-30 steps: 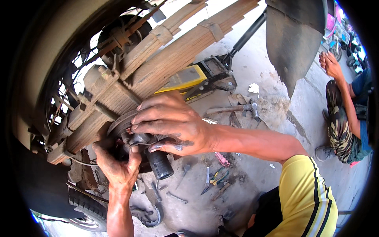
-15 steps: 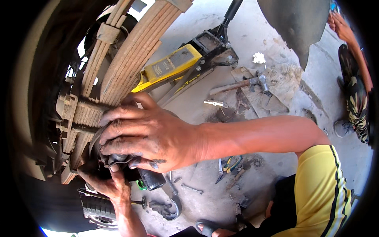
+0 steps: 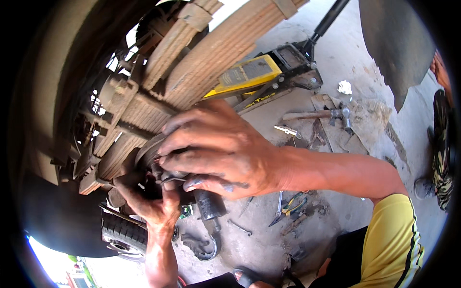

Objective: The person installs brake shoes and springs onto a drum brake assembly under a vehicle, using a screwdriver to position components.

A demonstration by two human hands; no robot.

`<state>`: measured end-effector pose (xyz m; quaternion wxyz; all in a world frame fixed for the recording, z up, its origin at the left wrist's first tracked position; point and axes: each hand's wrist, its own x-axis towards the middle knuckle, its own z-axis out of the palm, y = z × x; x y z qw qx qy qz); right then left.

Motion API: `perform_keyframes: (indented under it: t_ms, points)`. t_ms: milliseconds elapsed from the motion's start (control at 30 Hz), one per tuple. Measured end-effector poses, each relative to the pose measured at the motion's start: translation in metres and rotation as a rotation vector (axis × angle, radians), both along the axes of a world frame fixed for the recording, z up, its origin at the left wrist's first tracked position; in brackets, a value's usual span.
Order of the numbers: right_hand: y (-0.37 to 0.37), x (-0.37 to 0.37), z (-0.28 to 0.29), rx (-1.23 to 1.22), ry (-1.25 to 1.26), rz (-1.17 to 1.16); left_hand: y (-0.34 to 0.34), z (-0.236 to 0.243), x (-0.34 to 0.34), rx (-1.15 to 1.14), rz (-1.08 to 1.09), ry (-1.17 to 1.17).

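My right hand (image 3: 225, 151) reaches in from the right, back up, its fingers curled over a dark, greasy metal part (image 3: 176, 175) beside the leaf spring. My left hand (image 3: 156, 209) comes from below, its thumb pressed against the same part and its fingers behind it, mostly hidden. Grease blackens the fingers of both hands. What the part is, I cannot make out; my hands cover most of it. Just below my right hand is a black cylinder (image 3: 210, 204). The rusty leaf spring pack (image 3: 211, 60), clamped by U-bolts, runs diagonally above my hands.
Behind my right hand stands a yellow and black floor jack (image 3: 249, 74). A hammer (image 3: 317, 114) lies on flattened cardboard (image 3: 377, 113). Pliers (image 3: 290, 206), a wrench (image 3: 279, 209) and a bolt (image 3: 240, 227) lie on the concrete. Another person's camouflage-trousered leg (image 3: 441, 149) is at far right.
My view has swung, so the leaf spring, jack and floor tools sit further right in it. Both hands stay at the dark part; my right fingers have shifted slightly on it.
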<state>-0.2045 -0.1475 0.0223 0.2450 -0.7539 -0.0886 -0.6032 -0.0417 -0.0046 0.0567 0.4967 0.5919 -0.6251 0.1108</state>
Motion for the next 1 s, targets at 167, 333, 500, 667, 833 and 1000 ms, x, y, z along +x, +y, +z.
perform_keyframes:
  t_ms: [167, 333, 500, 667, 833, 1000]
  points:
    - [-0.001, -0.010, 0.008, 0.043, 0.102, 0.042, -0.001, -0.008, 0.002, 0.025, -0.034, 0.132]
    - [-0.004, -0.014, 0.012, 0.034, 0.148, 0.039, 0.002, -0.001, -0.003, 0.107, 0.015, 0.168]
    - [-0.005, -0.018, 0.015, 0.001, 0.176, 0.002, -0.003, -0.005, 0.001, 0.051, -0.006, 0.147]
    - [-0.005, -0.019, 0.012, -0.018, 0.199, -0.001, -0.001, -0.005, 0.001, 0.024, 0.036, 0.071]
    - [-0.008, -0.020, 0.015, -0.052, 0.229, -0.012, -0.003, -0.009, 0.002, 0.041, 0.019, 0.069]
    - [-0.005, -0.018, 0.015, -0.049, 0.212, -0.021, 0.001, -0.012, 0.013, 0.034, 0.046, -0.106]
